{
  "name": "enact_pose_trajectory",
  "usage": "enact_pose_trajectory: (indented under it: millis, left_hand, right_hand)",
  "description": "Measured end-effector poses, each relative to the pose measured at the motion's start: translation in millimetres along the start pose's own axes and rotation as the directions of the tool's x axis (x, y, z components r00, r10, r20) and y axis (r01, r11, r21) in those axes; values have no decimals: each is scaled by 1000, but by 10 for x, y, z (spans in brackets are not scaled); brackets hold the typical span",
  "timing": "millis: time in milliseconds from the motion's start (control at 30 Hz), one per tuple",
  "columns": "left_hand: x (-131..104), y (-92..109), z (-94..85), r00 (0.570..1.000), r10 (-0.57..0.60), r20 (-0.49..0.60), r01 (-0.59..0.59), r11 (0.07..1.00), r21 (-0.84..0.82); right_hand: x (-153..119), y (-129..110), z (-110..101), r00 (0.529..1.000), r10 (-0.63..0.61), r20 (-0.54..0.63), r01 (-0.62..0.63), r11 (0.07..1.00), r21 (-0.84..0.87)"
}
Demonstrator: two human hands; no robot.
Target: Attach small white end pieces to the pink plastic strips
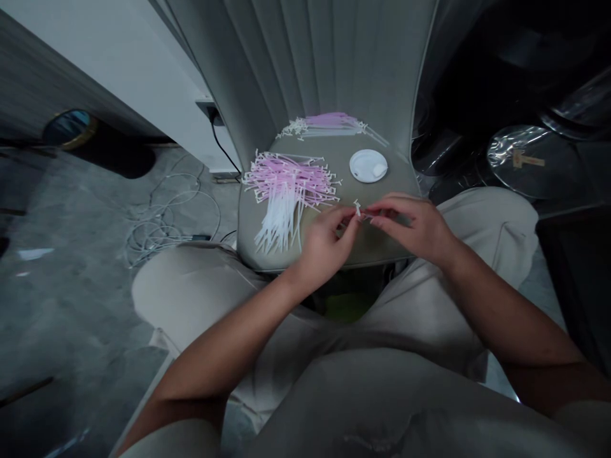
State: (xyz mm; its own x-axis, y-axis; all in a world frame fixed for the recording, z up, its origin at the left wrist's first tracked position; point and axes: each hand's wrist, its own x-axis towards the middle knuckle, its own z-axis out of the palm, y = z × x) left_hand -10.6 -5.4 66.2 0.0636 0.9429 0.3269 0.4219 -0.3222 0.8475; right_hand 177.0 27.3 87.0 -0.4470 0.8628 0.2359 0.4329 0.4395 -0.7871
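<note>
Over the front of the chair seat, my left hand pinches a thin stick with a white T-shaped end between thumb and finger. My right hand is closed in a pinch just to its right, on the pinkish part of the same stick as far as I can make out. Left of my hands lies a crossed pile of pink sticks with white ends, and white strips fan out below it. A round white lid with a small white lump inside sits beyond my right hand.
More pink and white sticks lie against the grey chair's backrest. Tangled cable covers the floor at left, near a dark cylinder and a plugged-in wall socket. Clear-wrapped round objects stand at right.
</note>
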Motion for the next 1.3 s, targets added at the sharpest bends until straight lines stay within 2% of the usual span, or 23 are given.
enact_pose_trajectory:
  millis: [100, 300, 433, 533, 733, 933, 1000, 1100, 1200, 1300]
  left_hand:
    - [-17, -15, -10, 994, 100, 40, -104, 989, 104]
    - [-22, -10, -29, 989, 138, 60, -145, 981, 129]
    - [-9, -10, -33, 993, 103, 61, -110, 985, 132]
    - [-7, -8, -36, 994, 97, 53, -101, 992, 74]
    - [5, 39, -41, 993, 118, -5, -119, 990, -76]
    - [24, 61, -19, 993, 11, 114, 18, 967, -256]
    - [30, 50, -40, 992, -17, 121, 45, 971, -237]
    - [46, 14, -97, 992, -20, 127, 34, 993, -111]
    - [63, -19, -147, 979, 28, 203, -38, 998, 46]
    - [76, -25, -166, 954, 55, 293, -90, 990, 106]
  right_hand:
    - [2, 21, 34, 998, -6, 56, 9, 999, -44]
    - [7, 32, 35, 999, 39, 29, -35, 991, -130]
    - [2, 17, 10, 998, 58, 14, -58, 998, 28]
    - [-10, 19, 15, 996, 59, 71, -71, 979, 192]
    - [-21, 6, 77, 975, 49, 217, -106, 960, 261]
    - [-46, -83, 94, 943, 92, 321, -200, 926, 321]
    - [-57, -98, 79, 947, 100, 305, -198, 930, 310]
    - [-65, -97, 58, 957, 87, 276, -164, 949, 271]
    - [-65, -78, 52, 957, 40, 287, -114, 963, 246]
    - [-69, -63, 54, 949, -20, 314, -51, 975, 217]
